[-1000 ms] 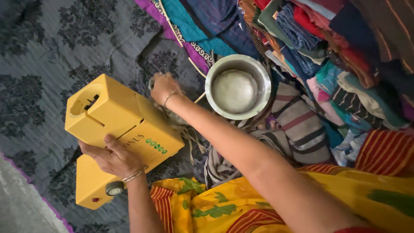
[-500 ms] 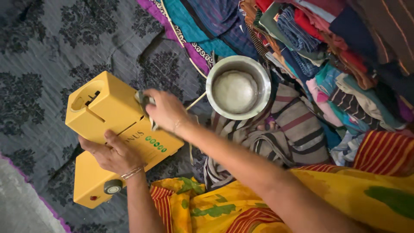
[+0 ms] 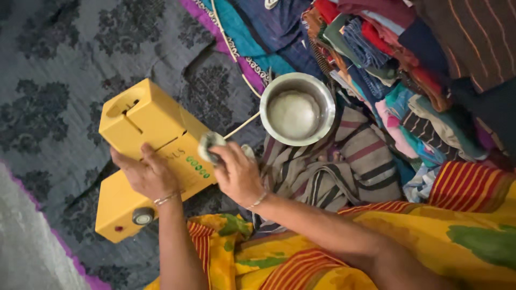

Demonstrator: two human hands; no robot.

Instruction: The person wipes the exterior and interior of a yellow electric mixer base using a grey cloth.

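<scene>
Scene: a person seated on a dark patterned cloth [image 3: 64, 64] steadies a yellow box-shaped machine [image 3: 156, 156] lying tilted across it.
Left hand: the left hand [image 3: 145, 177] lies flat with fingers spread on the machine's top face, pressing down, gripping nothing.
Right hand: the right hand [image 3: 236, 174] is closed around a small wad of pale cloth [image 3: 210, 145], held against the machine's right edge.
Risk: the machine looks unevenly seated on soft fabric (a judgement only), so a hard push from the wad could rock it sideways.
Risk, second: the steel bowl [image 3: 298, 107] sits close to the right forearm on bunched striped cloth [image 3: 344, 161]; a wide elbow sweep could tip it.
Bowl contents: something white, level unclear.
Background: folded clothes [image 3: 408, 70] stacked beyond the bowl.
</scene>
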